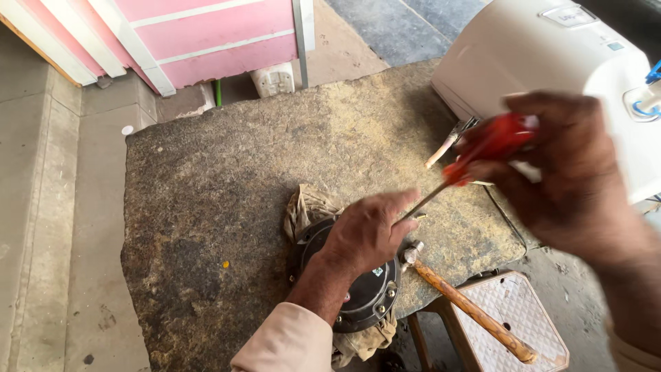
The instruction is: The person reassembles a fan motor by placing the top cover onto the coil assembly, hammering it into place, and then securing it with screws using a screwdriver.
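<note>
- Rough grey-brown stone slab table (227,179): round black metal housing (368,296) on a rag at 5 o'clock.
- Left hand (368,231) lies flat, pressing the housing.
- Right hand (558,172) grips a red-handled screwdriver (482,151), tip near the left fingers; judged: seating the tip on a fastener.
- Wooden-handled hammer (468,306) lies just beside the housing, at its 3 o'clock.

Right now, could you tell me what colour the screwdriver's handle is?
Red, seen in the head view: red plastic screwdriver handle.

Left hand (368,231) palm down, fingers curled and pressed flat, sleeved forearm reaching up from the lower edge. Right hand (564,169) raised higher, blurred, fingers closed in a grip, wrist entering from the right.
</note>
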